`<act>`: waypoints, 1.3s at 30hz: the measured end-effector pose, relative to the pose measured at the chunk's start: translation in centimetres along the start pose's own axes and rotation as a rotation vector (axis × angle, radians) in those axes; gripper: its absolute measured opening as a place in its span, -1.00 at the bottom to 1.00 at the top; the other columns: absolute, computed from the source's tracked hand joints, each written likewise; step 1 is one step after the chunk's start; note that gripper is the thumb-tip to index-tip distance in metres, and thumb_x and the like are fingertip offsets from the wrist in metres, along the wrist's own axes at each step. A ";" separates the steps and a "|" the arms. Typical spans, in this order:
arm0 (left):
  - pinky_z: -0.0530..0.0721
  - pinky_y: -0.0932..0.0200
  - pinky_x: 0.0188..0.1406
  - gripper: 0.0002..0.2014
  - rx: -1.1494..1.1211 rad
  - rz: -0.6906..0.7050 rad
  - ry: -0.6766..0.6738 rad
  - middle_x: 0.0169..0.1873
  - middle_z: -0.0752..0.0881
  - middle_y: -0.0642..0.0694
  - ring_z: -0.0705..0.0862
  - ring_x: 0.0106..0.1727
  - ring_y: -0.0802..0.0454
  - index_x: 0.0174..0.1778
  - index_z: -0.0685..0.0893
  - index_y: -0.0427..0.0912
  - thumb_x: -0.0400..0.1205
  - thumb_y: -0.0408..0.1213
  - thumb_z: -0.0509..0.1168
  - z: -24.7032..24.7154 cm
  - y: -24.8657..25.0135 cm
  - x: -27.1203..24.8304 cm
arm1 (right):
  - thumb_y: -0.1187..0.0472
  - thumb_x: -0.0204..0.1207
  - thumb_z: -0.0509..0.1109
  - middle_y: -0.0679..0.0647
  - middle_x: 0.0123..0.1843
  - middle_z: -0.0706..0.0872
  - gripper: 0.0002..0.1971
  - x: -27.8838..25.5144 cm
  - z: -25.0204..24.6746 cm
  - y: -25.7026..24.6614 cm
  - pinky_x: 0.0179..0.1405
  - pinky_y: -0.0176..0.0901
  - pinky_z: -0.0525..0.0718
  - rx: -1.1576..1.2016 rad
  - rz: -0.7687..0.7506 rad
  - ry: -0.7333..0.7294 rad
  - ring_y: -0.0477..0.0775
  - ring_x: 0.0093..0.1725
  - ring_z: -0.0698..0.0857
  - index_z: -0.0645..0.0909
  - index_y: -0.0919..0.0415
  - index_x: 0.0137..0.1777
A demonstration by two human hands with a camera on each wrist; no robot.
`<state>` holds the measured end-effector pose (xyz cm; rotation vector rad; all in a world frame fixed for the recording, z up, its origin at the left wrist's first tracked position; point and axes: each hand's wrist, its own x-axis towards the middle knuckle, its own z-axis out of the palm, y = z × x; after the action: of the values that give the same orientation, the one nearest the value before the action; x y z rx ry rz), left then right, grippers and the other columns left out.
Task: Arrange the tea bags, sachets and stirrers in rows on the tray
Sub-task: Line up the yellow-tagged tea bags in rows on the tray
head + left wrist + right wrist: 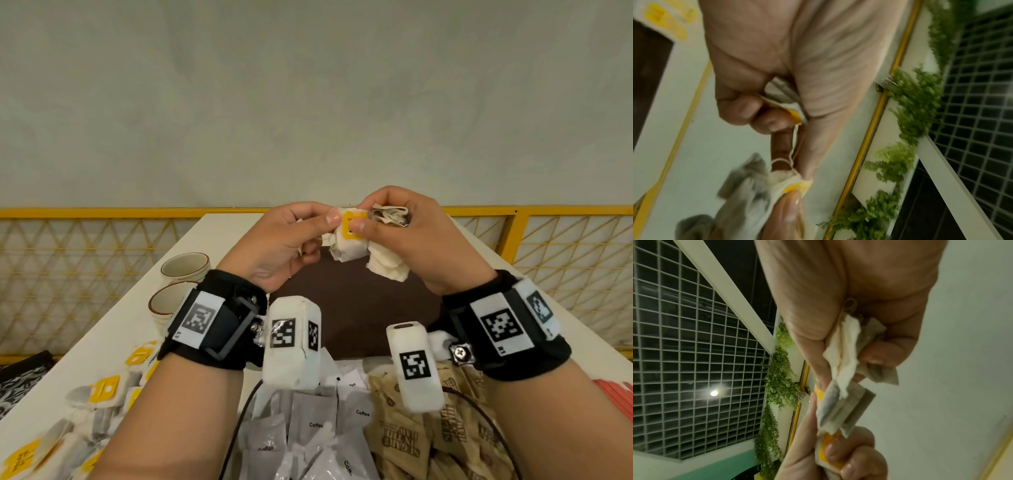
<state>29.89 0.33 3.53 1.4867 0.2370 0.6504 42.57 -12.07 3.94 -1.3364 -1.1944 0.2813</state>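
With both hands raised above the empty brown tray point(356, 308), the left hand point(277, 240) and right hand point(407, 236) each pinch the tea bags point(352, 240), separating a tangled bunch; next, free one and lay it along the tray's far edge.

Two hands, left point(281, 240) and right point(407, 236), raised together. One brown tray point(359, 308). Two cups point(178, 284) at left. Tea bags point(102, 390): a clump in the hands, a loose heap at left, number unclear. Coffee sachets point(315, 425): at least five. Sugar sachets point(404, 442): piled, uncounted.
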 end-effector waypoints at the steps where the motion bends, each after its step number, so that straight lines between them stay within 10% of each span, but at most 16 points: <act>1: 0.33 0.34 -0.57 -0.94 -0.004 -0.013 -0.024 -0.53 0.59 0.07 0.35 -0.56 0.17 -0.37 0.76 -0.11 0.40 -0.28 0.40 -0.1 0.0 0.0 | 0.32 0.42 0.54 0.08 -0.23 0.71 -0.86 0.0 -0.1 0.0 -0.34 -0.24 0.66 -0.011 -0.008 -0.025 -0.07 -0.29 0.67 0.66 0.13 -0.10; 5: 0.34 0.35 -0.57 -0.88 -0.027 -0.027 -0.065 -0.46 0.62 0.05 0.35 -0.53 0.17 -0.29 0.73 -0.15 0.40 -0.18 0.37 -0.3 -0.2 0.1 | 0.30 0.44 0.53 0.05 -0.08 0.79 -0.75 0.0 -0.3 0.0 -0.14 -0.20 0.75 -0.080 -0.001 -0.117 -0.02 -0.14 0.75 0.72 0.08 0.10; 10: 0.32 0.26 -0.51 -0.67 -0.263 -0.094 -0.075 -0.40 0.59 -0.04 0.39 -0.48 0.13 -0.04 0.64 -0.20 0.54 0.00 0.21 -0.4 0.2 0.2 | 0.33 0.46 0.50 0.02 -0.24 0.75 -0.90 0.0 -0.1 0.0 -0.29 -0.24 0.68 -0.046 0.010 -0.075 -0.10 -0.28 0.69 0.70 0.11 -0.16; 21: 0.58 0.12 -0.09 -0.35 -0.409 0.074 -0.045 -0.05 0.68 -0.17 0.61 -0.21 0.03 0.23 0.56 -0.11 0.27 -0.62 -0.01 -0.1 0.0 0.2 | 0.42 0.44 0.47 -0.06 -0.11 0.82 -0.72 -0.4 0.8 0.2 -0.24 -0.33 0.68 0.155 0.106 -0.267 -0.13 -0.14 0.77 0.68 0.19 0.13; 27: 0.52 0.01 0.38 -0.25 -0.456 0.148 -0.041 0.33 0.61 -0.26 0.49 0.48 -0.13 0.36 0.49 -0.02 0.36 -0.72 -0.13 0.0 -0.1 0.4 | 0.38 0.40 0.55 -0.04 -0.04 0.79 -0.51 -0.2 1.2 0.7 0.03 -0.16 0.72 0.081 0.039 -0.193 -0.01 -0.02 0.75 0.62 0.06 0.33; 33: 0.71 0.14 0.04 -0.16 -0.394 0.082 -0.168 0.38 0.59 -0.27 0.60 0.38 -0.01 0.40 0.48 0.05 0.22 -0.69 -0.03 0.2 -0.1 0.2 | 0.37 0.47 0.49 0.00 0.05 0.82 -0.69 -0.3 1.5 0.6 0.03 -0.26 0.69 0.018 -0.018 -0.221 -0.10 0.02 0.76 0.72 0.01 0.14; 39: 0.66 -0.07 0.26 -0.25 -0.379 0.066 -0.325 0.39 0.56 -0.37 0.60 0.37 -0.18 0.50 0.40 -0.14 0.34 -0.66 0.03 -0.1 -0.1 0.0 | 0.36 0.51 0.45 0.04 -0.15 0.81 -0.86 0.0 0.9 0.7 -0.18 -0.27 0.66 0.039 -0.028 -0.108 -0.09 -0.19 0.73 0.74 0.12 -0.05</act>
<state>29.88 0.41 3.40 1.2129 -0.1801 0.4653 42.26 -11.32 3.15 -1.2829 -1.2908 0.3590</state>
